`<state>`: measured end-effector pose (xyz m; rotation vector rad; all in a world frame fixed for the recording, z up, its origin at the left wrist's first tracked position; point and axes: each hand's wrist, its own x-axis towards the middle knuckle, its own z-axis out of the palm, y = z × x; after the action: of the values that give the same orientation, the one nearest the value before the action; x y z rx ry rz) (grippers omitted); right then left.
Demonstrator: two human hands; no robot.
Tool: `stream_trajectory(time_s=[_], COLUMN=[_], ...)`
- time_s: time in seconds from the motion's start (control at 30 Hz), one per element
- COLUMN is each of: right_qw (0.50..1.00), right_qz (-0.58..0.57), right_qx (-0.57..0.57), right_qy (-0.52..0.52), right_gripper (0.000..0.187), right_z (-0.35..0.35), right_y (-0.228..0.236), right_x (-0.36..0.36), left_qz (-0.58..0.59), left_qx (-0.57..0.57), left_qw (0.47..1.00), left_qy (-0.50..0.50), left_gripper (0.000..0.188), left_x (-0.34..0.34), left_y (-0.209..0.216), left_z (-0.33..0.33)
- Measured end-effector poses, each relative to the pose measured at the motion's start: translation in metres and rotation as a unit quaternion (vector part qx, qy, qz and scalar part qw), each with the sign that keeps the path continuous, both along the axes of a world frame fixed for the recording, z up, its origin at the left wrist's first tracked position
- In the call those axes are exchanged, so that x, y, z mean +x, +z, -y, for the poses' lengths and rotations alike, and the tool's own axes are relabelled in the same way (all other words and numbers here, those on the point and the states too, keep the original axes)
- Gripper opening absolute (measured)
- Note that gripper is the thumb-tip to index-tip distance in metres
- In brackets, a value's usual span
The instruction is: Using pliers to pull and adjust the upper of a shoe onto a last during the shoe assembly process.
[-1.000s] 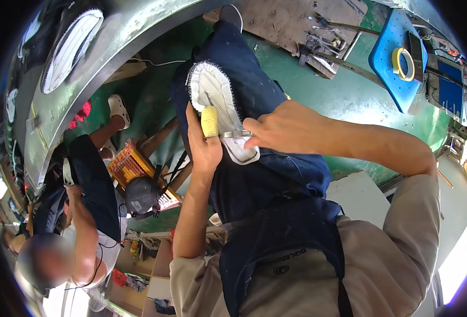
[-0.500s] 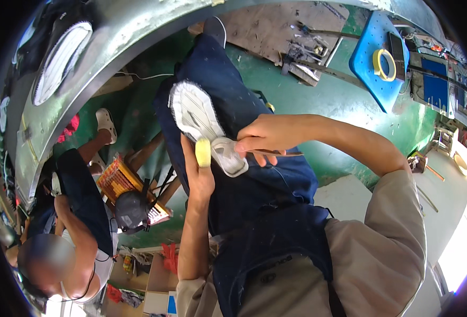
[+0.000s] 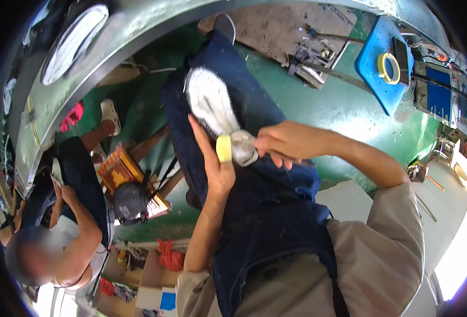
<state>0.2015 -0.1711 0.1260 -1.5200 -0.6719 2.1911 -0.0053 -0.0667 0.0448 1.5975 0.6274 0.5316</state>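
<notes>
A long white shoe-shaped piece [image 3: 208, 98] with a frayed rim lies across my dark-clad thigh, its narrower heel end towards me. My left hand [image 3: 220, 174] holds it near that end. One finger stretches along its left side, and a digit wrapped in yellow tape [image 3: 224, 149] presses by the heel. Over the heel is my right hand [image 3: 276, 142], closed around a thin tool with a brown handle [image 3: 304, 162], whose end sticks out to the right. The tool's working end is hidden or too blurred to tell.
A metal surface with another white shoe-shaped piece [image 3: 76, 45] curves across the upper left. At left a seated person [image 3: 80, 216] handles a similar piece. Beside me stand a wooden-beaded seat [image 3: 120, 171] and dark cap [image 3: 130, 203]. A blue stool [image 3: 373, 68] bears a tape roll [image 3: 388, 68].
The white piece and my left hand have shifted a little to the right in view. My right hand has moved slightly right, still gripping the tool. The whole scene has swayed slightly.
</notes>
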Motion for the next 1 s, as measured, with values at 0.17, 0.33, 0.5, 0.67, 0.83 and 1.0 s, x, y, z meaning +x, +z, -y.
stream_trajectory(time_s=[0.17,0.33,0.5,0.67,0.83,1.0], right_qw=[0.851,0.686,0.750,0.705,0.940,0.981], right_qz=[0.411,0.471,0.485,0.472,0.253,0.099], right_qx=[0.322,0.554,0.441,0.529,0.228,0.168], right_qy=[0.064,-0.025,0.085,0.000,-0.009,0.000], right_gripper=[0.035,0.025,0.021,0.025,0.027,0.029], right_z=[0.003,-0.015,-0.021,-0.022,-0.037,-0.056], right_y=[0.013,-0.030,-0.002,-0.025,0.007,0.014], right_x=[-0.006,-0.015,-0.018,-0.017,0.011,0.031], left_qz=[0.000,-0.016,-0.023,-0.046,0.123,0.080], left_qx=[0.021,-0.042,-0.138,-0.062,-0.443,-0.298], left_qw=[1.000,0.998,0.989,0.996,0.886,0.951], left_qy=[0.001,-0.048,-0.057,-0.050,0.065,0.021], left_gripper=[0.094,0.120,0.142,0.133,0.056,0.052], left_x=[0.007,0.011,0.005,0.010,0.024,0.027], left_y=[0.003,0.012,0.006,0.004,0.014,0.000], left_z=[-0.006,-0.003,-0.010,-0.012,-0.051,-0.051])
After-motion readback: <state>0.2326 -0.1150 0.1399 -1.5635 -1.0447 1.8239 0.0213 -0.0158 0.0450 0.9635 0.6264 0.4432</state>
